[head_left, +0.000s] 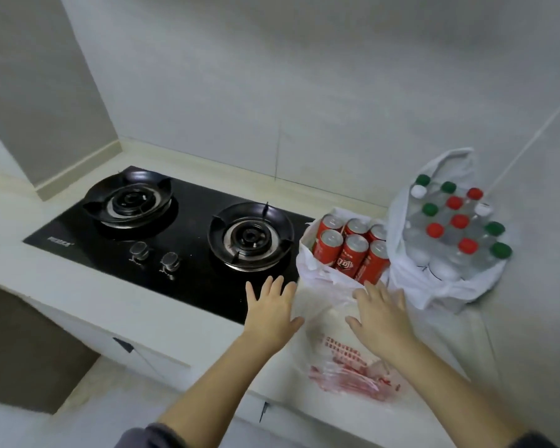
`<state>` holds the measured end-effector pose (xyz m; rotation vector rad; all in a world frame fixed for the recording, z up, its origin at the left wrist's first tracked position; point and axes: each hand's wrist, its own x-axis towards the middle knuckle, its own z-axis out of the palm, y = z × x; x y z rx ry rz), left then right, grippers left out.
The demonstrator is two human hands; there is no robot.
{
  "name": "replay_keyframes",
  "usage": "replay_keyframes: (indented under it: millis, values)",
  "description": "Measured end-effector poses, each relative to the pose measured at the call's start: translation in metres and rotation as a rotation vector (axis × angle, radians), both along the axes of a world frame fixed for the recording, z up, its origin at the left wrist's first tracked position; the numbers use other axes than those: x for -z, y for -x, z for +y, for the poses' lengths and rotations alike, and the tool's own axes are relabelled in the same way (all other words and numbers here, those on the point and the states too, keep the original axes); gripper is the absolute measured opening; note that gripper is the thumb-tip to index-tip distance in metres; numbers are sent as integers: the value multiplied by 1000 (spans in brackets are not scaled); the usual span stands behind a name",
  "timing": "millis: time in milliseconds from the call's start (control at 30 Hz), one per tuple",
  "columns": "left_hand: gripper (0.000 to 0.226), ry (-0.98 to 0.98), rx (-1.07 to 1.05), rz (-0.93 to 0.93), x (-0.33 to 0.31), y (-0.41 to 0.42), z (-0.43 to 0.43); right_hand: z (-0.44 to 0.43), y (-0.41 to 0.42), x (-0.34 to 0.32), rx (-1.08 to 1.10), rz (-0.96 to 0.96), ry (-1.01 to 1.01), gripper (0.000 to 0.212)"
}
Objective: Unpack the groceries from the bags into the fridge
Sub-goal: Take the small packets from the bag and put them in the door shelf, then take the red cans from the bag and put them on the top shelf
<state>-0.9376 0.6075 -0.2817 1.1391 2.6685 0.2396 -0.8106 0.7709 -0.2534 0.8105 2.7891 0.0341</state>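
Several red drink cans (353,248) stand upright in a thin plastic bag (324,305) with red print on the counter. To its right a white bag (446,291) holds several clear bottles (456,221) with red, green and white caps. My left hand (270,310) hovers with straight fingers over the stove's front right corner, just left of the can bag. My right hand (380,313) is spread over the front of the can bag, below the cans; whether it touches the plastic I cannot tell. Neither hand holds anything. No fridge is in view.
A black two-burner gas stove (117,240) with two knobs (154,255) fills the counter left of the bags. Pale tiled walls close the back and right side. The counter's front edge (162,344) runs diagonally, with cabinet fronts below it.
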Motion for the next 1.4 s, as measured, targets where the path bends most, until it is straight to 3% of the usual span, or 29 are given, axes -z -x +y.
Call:
replay_keyframes:
  millis: [267, 500, 700, 800, 900, 1000, 1167, 1400]
  values:
    - [78, 92, -84, -168, 45, -7, 60, 48, -8, 16, -18, -47, 111, 48]
    - [15, 44, -235, -250, 47, 0, 52, 64, -7, 14, 39, -74, 170, 50]
    - [10, -132, -401, -274, 6, 35, 18, 66, -2, 10, 3, -160, 131, 64]
    - [8, -198, -439, -191, -20, 59, -2, 61, 18, 1, -66, -151, 133, 39]
    - [18, -249, -479, -151, -44, 87, -21, 51, 44, -16, -146, -60, 222, 16]
    - [20, -328, -518, -131, -69, 121, -40, 44, 83, -42, -166, 84, 343, 27]
    - [23, -444, -510, -4, -120, 197, -60, 42, 172, -97, -176, 341, 550, 28]
    - [35, -587, -548, 181, -182, 316, -40, 71, 293, -150, -130, 682, 466, 7]
